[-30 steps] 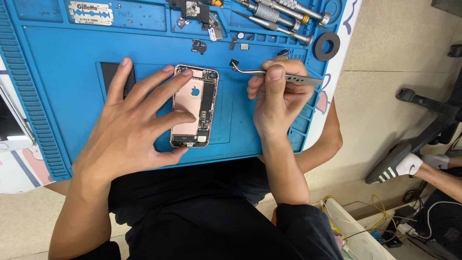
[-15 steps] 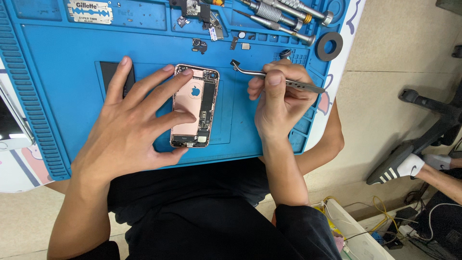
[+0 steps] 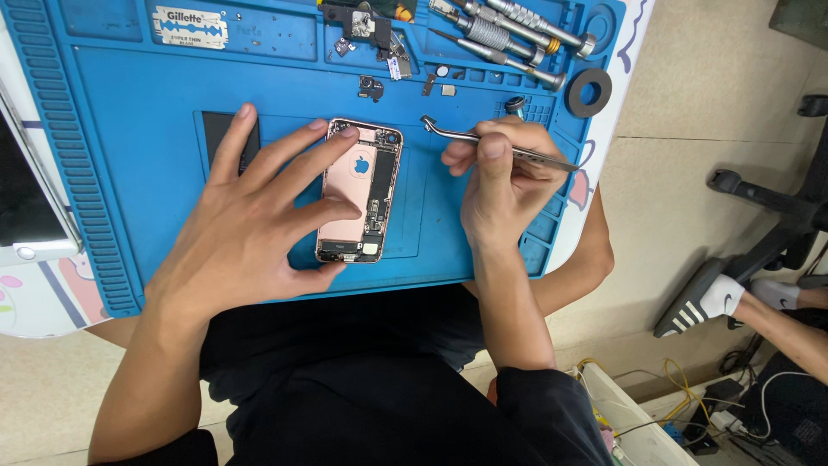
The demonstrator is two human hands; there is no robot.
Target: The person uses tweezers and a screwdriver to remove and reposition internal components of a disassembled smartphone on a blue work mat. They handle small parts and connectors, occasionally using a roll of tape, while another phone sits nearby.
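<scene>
One opened rose-gold phone [image 3: 358, 194], back housing with its boards bare, lies mid-frame on one blue repair mat [image 3: 129, 164] covering the desk. The left hand [image 3: 250, 229] rests spread on it, fingers [image 3: 297, 151] apart, pinning its left edge. The right hand [image 3: 500, 177], just right of the phone, has its fingers pinched together on one pair of bent-tip tweezers [image 3: 457, 134]. Along the top edge lie about four screwdrivers [image 3: 509, 34], though some may be cropped, and one black ring [image 3: 589, 91]. Upper left sits one small rectangular silver blade wrapper [image 3: 190, 26] with dark print.
</scene>
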